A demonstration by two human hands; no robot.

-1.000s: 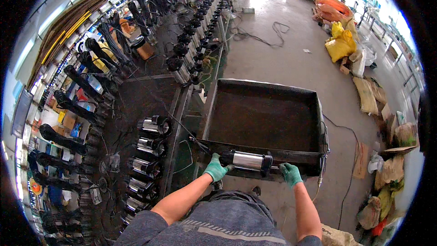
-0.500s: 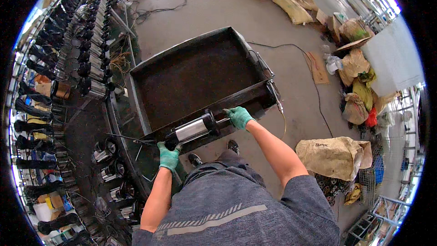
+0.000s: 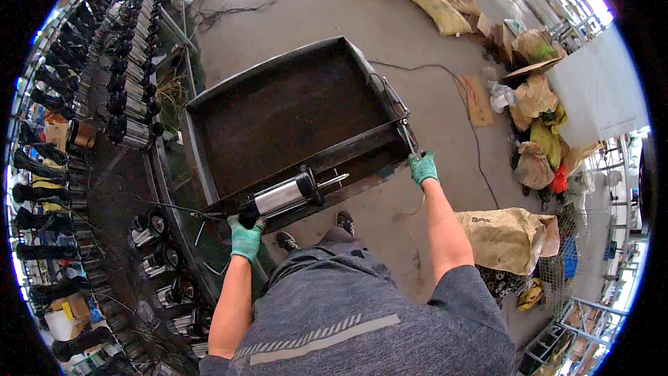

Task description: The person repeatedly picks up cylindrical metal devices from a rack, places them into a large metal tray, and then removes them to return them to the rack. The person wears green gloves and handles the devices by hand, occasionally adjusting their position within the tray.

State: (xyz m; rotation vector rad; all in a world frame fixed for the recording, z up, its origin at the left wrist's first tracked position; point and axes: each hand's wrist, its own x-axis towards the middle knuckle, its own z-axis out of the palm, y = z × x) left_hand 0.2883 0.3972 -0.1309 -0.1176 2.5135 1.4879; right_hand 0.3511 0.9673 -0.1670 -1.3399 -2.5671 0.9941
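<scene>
A silver cylindrical motor part [image 3: 284,197] with black ends and a thin shaft lies across the near rim of a large dark metal cart tray [image 3: 292,108]. My left hand [image 3: 245,235], in a green glove, grips its black left end. My right hand [image 3: 422,167], also gloved green, holds the tray's near right corner by the metal handle bar [image 3: 400,120]. My feet show below the tray's edge.
A long rack [image 3: 132,83] with rows of black and silver motors runs down the left side. Sacks [image 3: 511,237], cardboard and bags lie on the concrete floor at right. Cables [image 3: 445,69] trail over the floor behind the tray.
My right hand has left the motor part and moved right to the tray's corner. My left hand still holds the part's left end. The view has swung further round to the right.
</scene>
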